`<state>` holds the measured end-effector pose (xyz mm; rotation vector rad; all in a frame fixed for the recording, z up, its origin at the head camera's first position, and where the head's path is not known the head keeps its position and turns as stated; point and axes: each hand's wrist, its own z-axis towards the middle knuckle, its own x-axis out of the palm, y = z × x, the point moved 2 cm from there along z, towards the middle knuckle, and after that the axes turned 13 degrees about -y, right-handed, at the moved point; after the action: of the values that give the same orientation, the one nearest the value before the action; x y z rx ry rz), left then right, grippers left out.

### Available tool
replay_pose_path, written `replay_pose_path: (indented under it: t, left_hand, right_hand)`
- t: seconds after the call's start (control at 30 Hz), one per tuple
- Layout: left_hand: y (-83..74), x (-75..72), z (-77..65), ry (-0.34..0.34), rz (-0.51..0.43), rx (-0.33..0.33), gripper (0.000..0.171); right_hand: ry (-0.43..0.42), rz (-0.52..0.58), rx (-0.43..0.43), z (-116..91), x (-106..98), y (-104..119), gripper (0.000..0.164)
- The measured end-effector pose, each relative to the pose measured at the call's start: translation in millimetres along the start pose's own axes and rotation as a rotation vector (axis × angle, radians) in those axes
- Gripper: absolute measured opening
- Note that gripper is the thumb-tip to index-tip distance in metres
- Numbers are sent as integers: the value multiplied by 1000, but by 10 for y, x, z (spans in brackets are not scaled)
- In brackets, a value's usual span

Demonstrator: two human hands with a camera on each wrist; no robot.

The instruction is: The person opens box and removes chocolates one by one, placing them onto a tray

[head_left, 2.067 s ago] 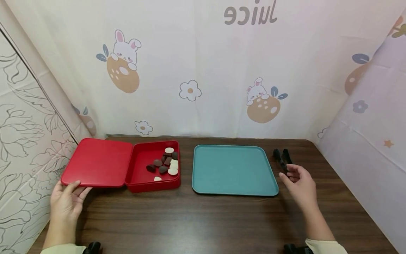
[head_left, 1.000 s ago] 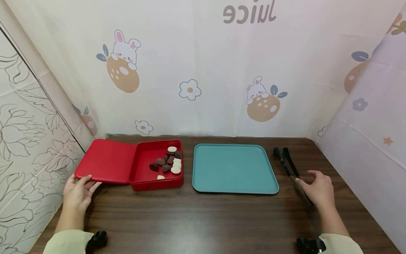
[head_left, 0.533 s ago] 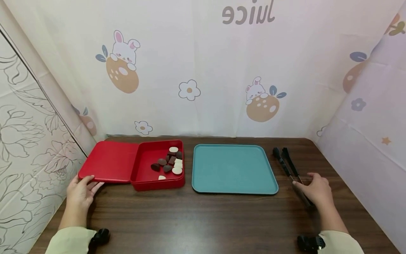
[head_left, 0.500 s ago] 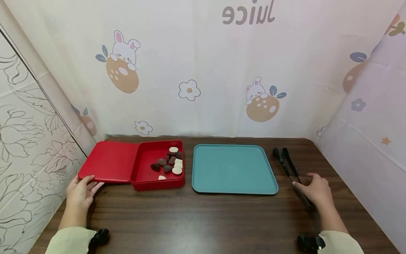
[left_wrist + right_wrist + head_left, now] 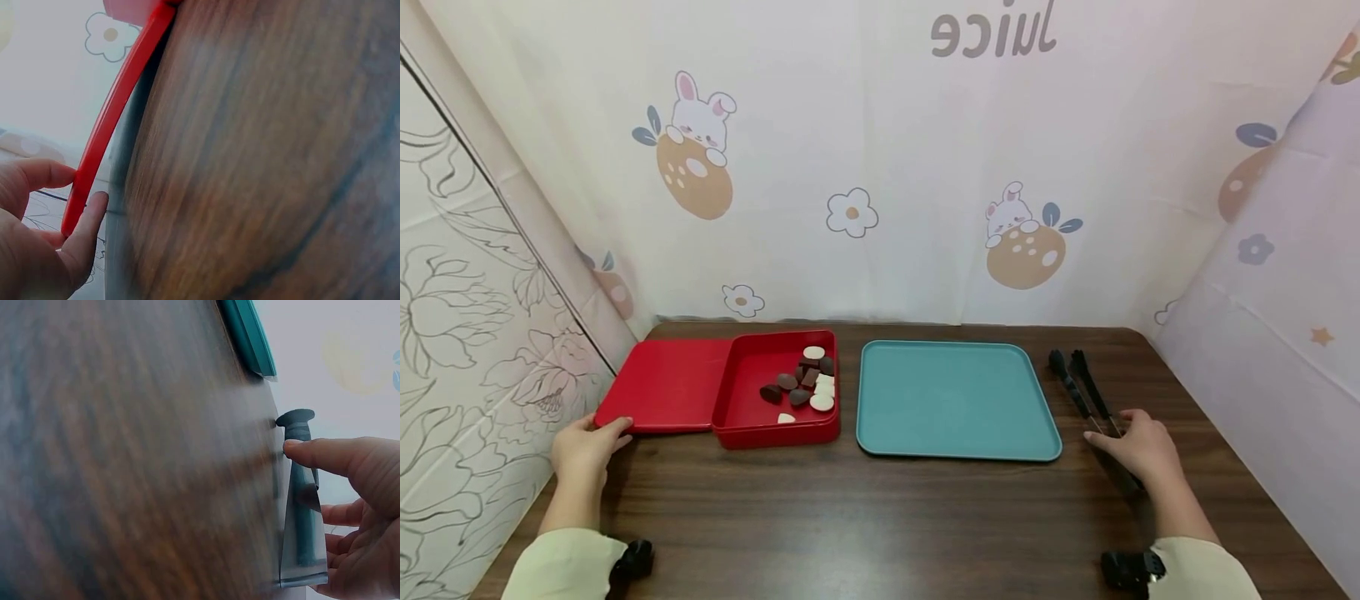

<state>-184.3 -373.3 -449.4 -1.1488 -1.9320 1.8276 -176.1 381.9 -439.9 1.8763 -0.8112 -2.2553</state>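
Observation:
A red box [image 5: 775, 437] holds several dark and white chocolates [image 5: 801, 397]. Its lid [image 5: 662, 385] is folded out to the left, lying low beside the box. At the lid's near left corner my left hand [image 5: 582, 450] pinches the edge; in the left wrist view the thumb is on one side of the lid's rim [image 5: 100, 137] and a finger on the other. On the right, tongs [image 5: 1070, 386] with black tips lie slanting on the table. My right hand [image 5: 1142, 450] grips their metal arms across the middle, thumb on the left side, fingers on the right, as the right wrist view shows.
A flat teal tray [image 5: 957, 402] lies between the box and the tongs. The brown wooden table [image 5: 880, 525] extends in front of all of them. A printed curtain [image 5: 887, 150] hangs right behind the table's back edge, with more panels at both sides.
The lid has come down lower, and the box has shifted slightly right. My right hand has moved from near the tongs' black tips back to their middle and settled there.

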Motion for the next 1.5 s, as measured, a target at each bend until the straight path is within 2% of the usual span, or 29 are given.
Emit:
replay_pose_path:
  t: [0.27,0.4,0.47,0.6,0.8,0.9,1.07,1.27,1.5]
  left_hand:
    - [-38,-37,-28,11,300,94,76]
    - [-39,-51,-47,8,412,164,73]
    - [-32,-60,-44,3,436,191,72]
    - [-10,-77,-31,2,443,200,67]
    - [-29,-79,-34,-8,397,230,61]
    - [-66,-63,-51,-41,424,284,58]
    - [-163,-18,-127,-76,475,390,52]
    - [-238,35,-261,-24,413,424,52]
    - [-285,85,-381,25,366,434,52]
  right_hand:
    - [19,-2,-6,-15,-20,32,93]
    - [34,-5,-12,-9,-22,14,91]
    - [41,-7,-15,-3,-22,-4,90]
    - [50,-6,-16,3,-28,-23,90]
    - [46,-11,-19,-5,-38,9,90]
    - [41,-15,-26,-6,-42,43,89]
    - [20,-29,-49,7,-37,66,76]
    - [13,-54,-70,26,17,72,62]
    - [-3,-48,-56,10,38,67,57]
